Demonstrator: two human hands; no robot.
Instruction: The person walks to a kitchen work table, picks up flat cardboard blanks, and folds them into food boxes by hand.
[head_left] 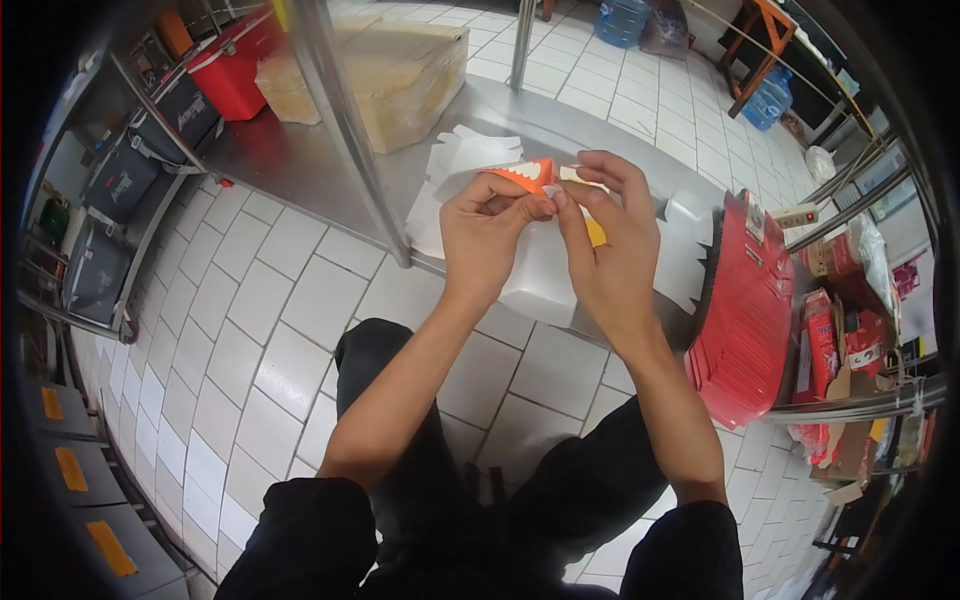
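Note:
In the head view, a partly folded paper carton (pixel 540 275), white on its near side with orange and yellow printing, is between my two hands. My left hand (pixel 482 225) grips its left edge, fingers curled and thumb pressed near an orange flap (pixel 530 173). My right hand (pixel 612 230) pinches the same corner from the right with thumb and index finger, its other fingers raised. The fingertips of both hands nearly meet there and partly hide the fold. White cut cardboard (pixel 455 165) with jagged edges lies behind the left hand on the metal shelf (pixel 490 85).
A stack of red flat cartons (pixel 740 310) stands close on the right. A shelf post (pixel 350 130) rises on the left, before a taped foam box (pixel 410 80) and a red cooler box (pixel 235 70). Packets and boxes (pixel 840 340) fill the far right.

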